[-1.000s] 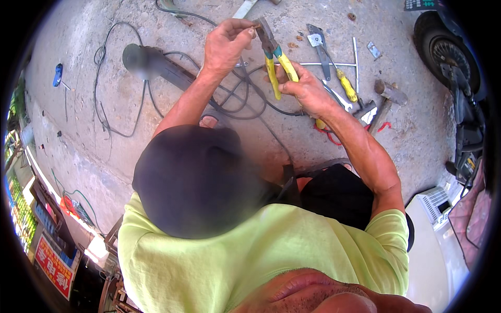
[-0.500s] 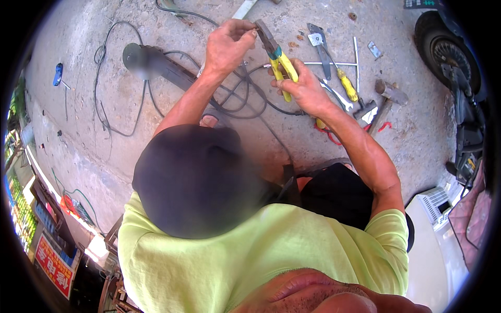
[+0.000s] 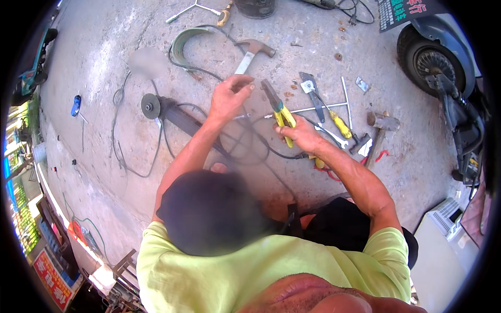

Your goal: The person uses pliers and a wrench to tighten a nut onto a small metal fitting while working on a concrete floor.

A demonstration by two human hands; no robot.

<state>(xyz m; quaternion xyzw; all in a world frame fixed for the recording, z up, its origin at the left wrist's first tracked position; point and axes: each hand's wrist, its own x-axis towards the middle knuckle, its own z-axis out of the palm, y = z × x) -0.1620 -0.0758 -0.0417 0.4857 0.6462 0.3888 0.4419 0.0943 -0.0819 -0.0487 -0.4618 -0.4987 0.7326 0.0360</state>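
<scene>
My right hand [image 3: 301,135] is closed round the yellow handles of a pair of pliers [image 3: 282,116], whose dark jaws point up and away from me. Just left of the jaws, with a small gap between, is my left hand [image 3: 228,100]. Its thumb and forefinger are pinched together, and whatever lies between them is too small to make out. An angle grinder [image 3: 182,121] with a round disc lies on the floor left of my left forearm. Beyond my left hand, a claw hammer [image 3: 252,53] rests on the concrete.
Right of the pliers lie a screwdriver [image 3: 340,125], a wrench [image 3: 334,136], a T-shaped rod [image 3: 346,102] and a sledgehammer [image 3: 383,122]. Black cables [image 3: 156,156] loop across the floor. A curved green strip [image 3: 180,46] lies ahead; a scooter wheel [image 3: 429,60] stands far right.
My view has tilted up, bringing the hammer and green strip fully into sight. The plier jaws, earlier against my left fingertips, now stand slightly apart from them.
</scene>
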